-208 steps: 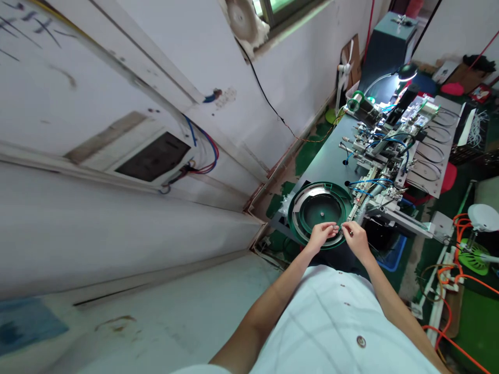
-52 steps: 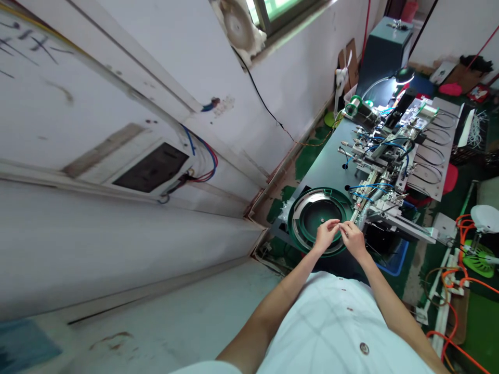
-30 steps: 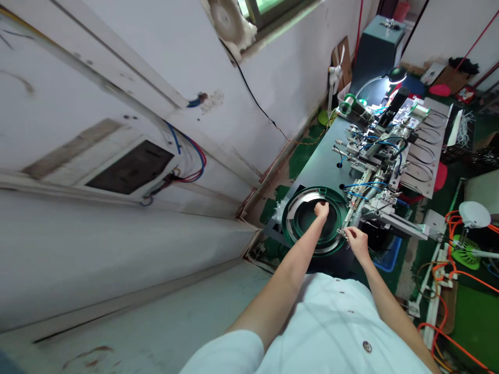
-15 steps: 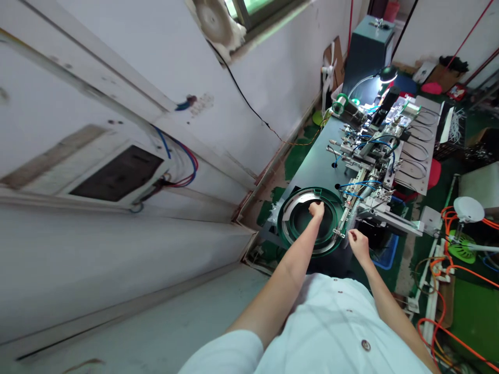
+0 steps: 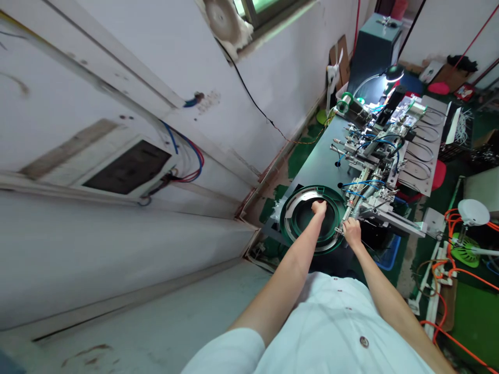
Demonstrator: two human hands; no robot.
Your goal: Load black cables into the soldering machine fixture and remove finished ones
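Now, your left hand point(image 5: 319, 208): reaching over the round bowl, towards its far side, with the fingers curled narrow; you have them turned away from the camera, so whether they grip a part cannot be told.
Your right hand point(image 5: 351, 231): at the near end of the metal track, fingers drawn close together in a narrow bend; what lies between your fingertips is too small to make out.
Round bowl point(image 5: 305, 221): in front of you on the near part of the grey bench top point(image 5: 317, 166), dark green with a bright metal ring point(image 5: 302, 197) inside its rim.
Metal track point(image 5: 351, 201): just beside the bowl on your right-hand side, running away from you towards the machine assembly point(image 5: 384, 145).
Ribbed hose point(image 5: 356, 209): alongside the track, beyond your right hand.
Blue tubes point(image 5: 353, 183): crossing over the track, farther from you than the hose.
Green-ended spool point(image 5: 344, 103): at the far part of the bench, near the lit lamp point(image 5: 394, 72).
Blue crate point(image 5: 393, 252): below bench level, to the right of your right hand.
Orange hoses point(image 5: 449, 221): farther right, near the round white disc point(image 5: 473, 212).
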